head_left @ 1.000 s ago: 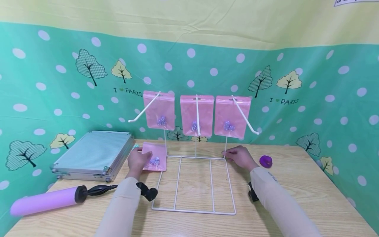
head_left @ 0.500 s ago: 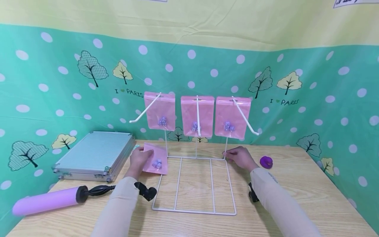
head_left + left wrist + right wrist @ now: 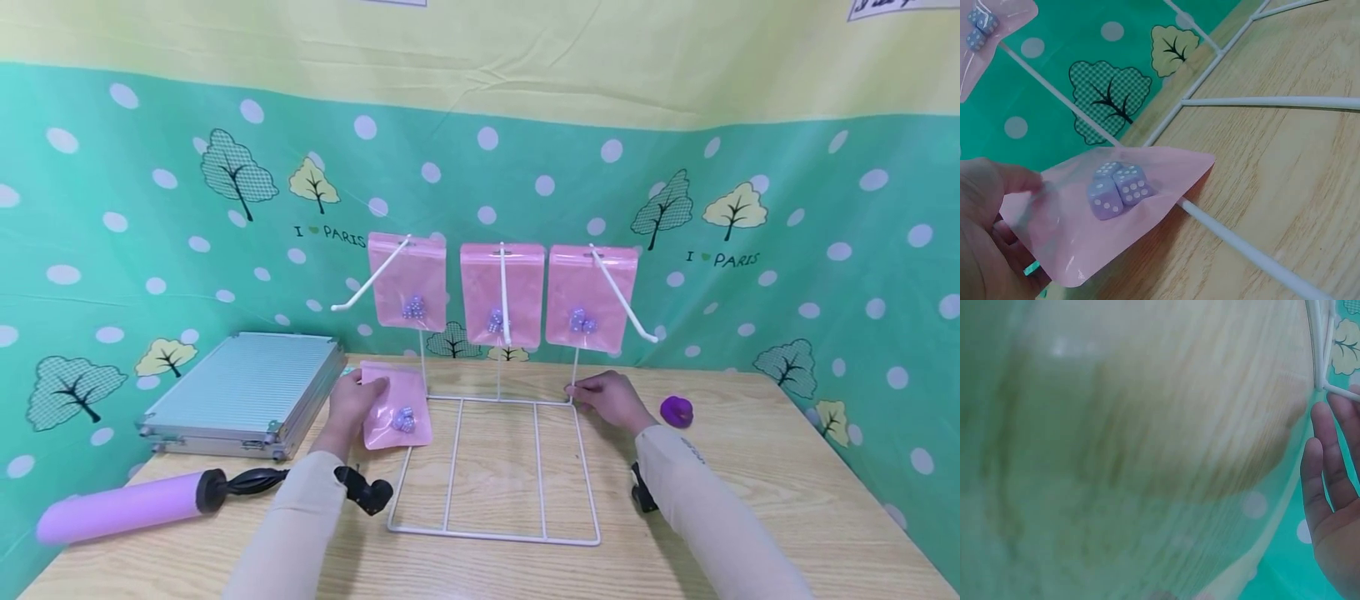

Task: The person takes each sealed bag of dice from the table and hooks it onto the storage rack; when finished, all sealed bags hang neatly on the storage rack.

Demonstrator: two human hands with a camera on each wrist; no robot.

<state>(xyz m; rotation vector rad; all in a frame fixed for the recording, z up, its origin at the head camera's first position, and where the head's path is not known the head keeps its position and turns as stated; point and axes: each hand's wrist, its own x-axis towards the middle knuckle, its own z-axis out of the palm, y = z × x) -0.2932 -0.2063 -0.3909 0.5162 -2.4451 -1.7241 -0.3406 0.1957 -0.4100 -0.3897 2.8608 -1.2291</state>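
1. Wire rack point(image 3: 495, 467): it stands in the middle of the table point(image 3: 750, 500), in the same place as 1 s ago. Three pink bags hang on its hooks at the far side, no change there.
2. Loose pink bag point(image 3: 397, 406): the main change. 1 s ago it lay flat on the table just left of the rack; now its near edge is lifted and it hangs tilted from the left hand, dice point(image 3: 1115, 189) fallen to the low end. My judgement: the pick-up is done, the bag is off the table and free to go up to a hook.
3. Left hand point(image 3: 354, 402): thumb and fingers pinch the bag's far-left corner, narrow grip. Wrist view shows the bag's corner over a rack wire.
4. Right hand point(image 3: 611, 398): not moved vs. before. It rests at the far-right corner of the rack base; fingers look nearly straight, touching the wire point(image 3: 1335, 390), no wrap around it.
5. Small things: metal case, purple pump at left, purple ring at right, all as before.
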